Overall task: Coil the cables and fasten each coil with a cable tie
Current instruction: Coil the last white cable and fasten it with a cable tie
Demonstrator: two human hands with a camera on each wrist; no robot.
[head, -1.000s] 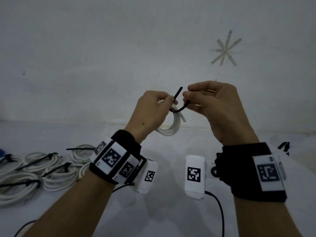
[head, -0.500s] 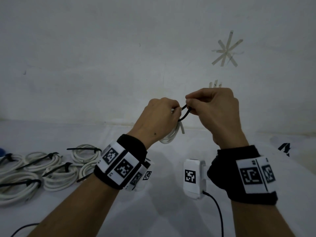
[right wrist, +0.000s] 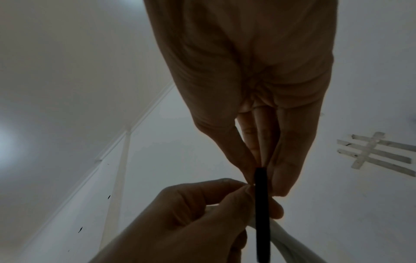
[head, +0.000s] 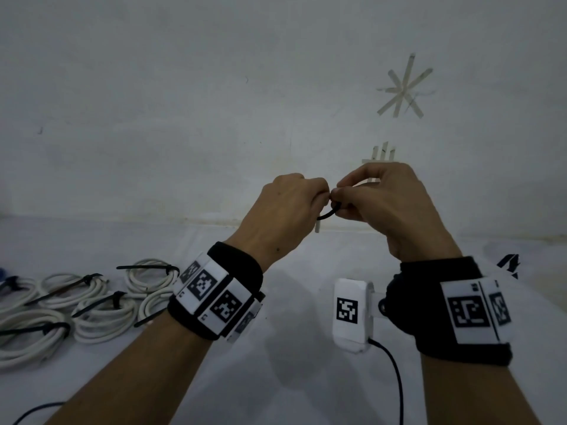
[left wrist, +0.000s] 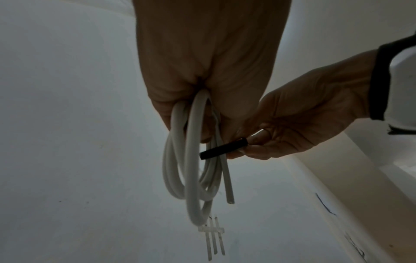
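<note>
My left hand [head: 294,207] grips a white cable coil [left wrist: 191,169] in a fist, held up in front of the wall; in the head view only a short white end [head: 317,226] shows below the fist. A black cable tie [head: 328,213] loops from that fist to my right hand [head: 368,197], which pinches it between thumb and fingers. In the left wrist view the tie [left wrist: 223,148] crosses the coil's strands. In the right wrist view the tie [right wrist: 261,213] runs down from my right fingertips past the left hand [right wrist: 202,213].
Several white coils [head: 101,314] fastened with black ties lie on the white table [head: 276,378] at the left. Tape marks [head: 405,87] are stuck on the wall behind. A dark cord [head: 395,378] hangs from my right wrist camera.
Both hands dropped lower and closed together. The tie's free tip, which stuck up before, is now drawn into the pinch, and the coil is mostly hidden behind my left fist.
</note>
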